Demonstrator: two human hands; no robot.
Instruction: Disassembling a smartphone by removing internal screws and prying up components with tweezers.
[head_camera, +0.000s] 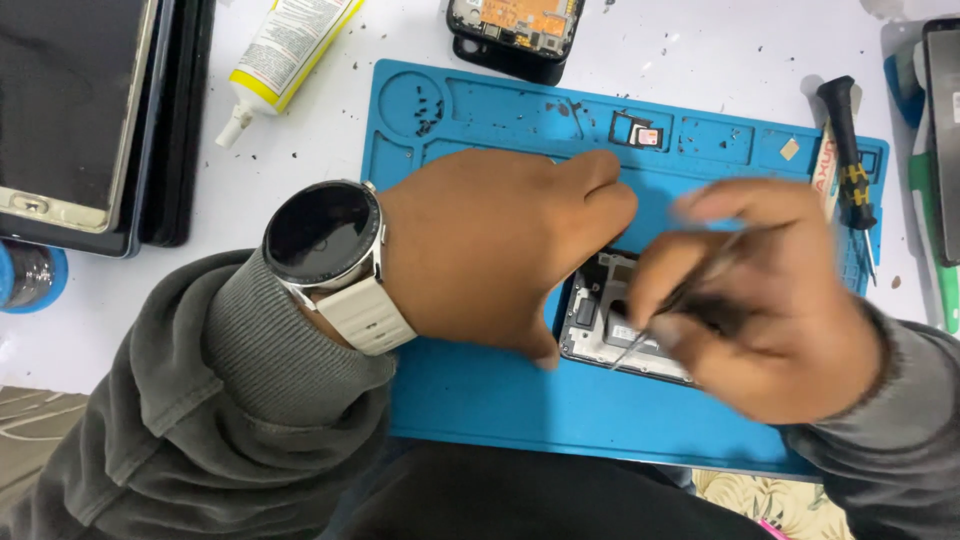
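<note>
An opened phone (605, 325) with its grey inner parts showing lies on a blue repair mat (520, 400). My left hand (490, 250), with a round watch on a white strap at the wrist, presses down on the phone's left side and covers much of it. My right hand (760, 310) is blurred and pinches thin metal tweezers (665, 315), whose tip points down into the phone's middle.
A black-handled screwdriver (848, 150) lies at the mat's right edge. A small card tray (637, 131) and tiny screws (430, 110) sit in the mat's top pockets. A glue tube (285, 55), stacked tablets (80, 110) and another opened phone (515, 30) rest on the white table.
</note>
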